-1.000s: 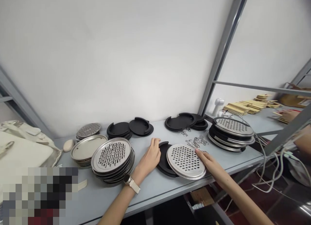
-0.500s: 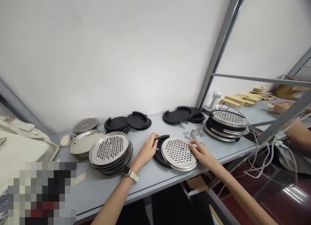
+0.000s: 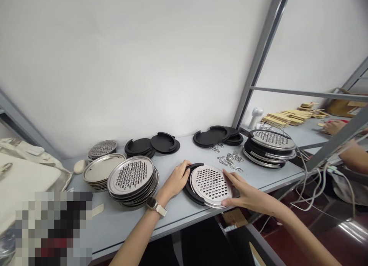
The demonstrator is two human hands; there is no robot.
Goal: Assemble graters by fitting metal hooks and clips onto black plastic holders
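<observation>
Near the table's front edge lies a round metal grater plate [image 3: 212, 184], partly over a black round holder [image 3: 193, 195]. My left hand [image 3: 176, 178] has its fingers closed on the holder's left rim. From the right, my right hand [image 3: 240, 191] grips the grater plate's edge, thumb at the front and fingers behind. Left of my left hand, a stack of metal graters [image 3: 131, 178] stands beside a stack of plain metal discs [image 3: 104, 168]. Several metal clips [image 3: 230, 158] lie behind the grater plate.
Black holders [image 3: 163, 142] and more black holders [image 3: 211, 137] lie along the wall. A stack of assembled graters [image 3: 270, 143] stands at the right, near a metal post [image 3: 258, 63] and white cables [image 3: 312, 204]. Another person's hand [image 3: 333, 127] shows at far right.
My right hand has spread along the grater plate's right edge, with its thumb now at the front. The plate sits further into the black holder. My left hand has shifted slightly right.
</observation>
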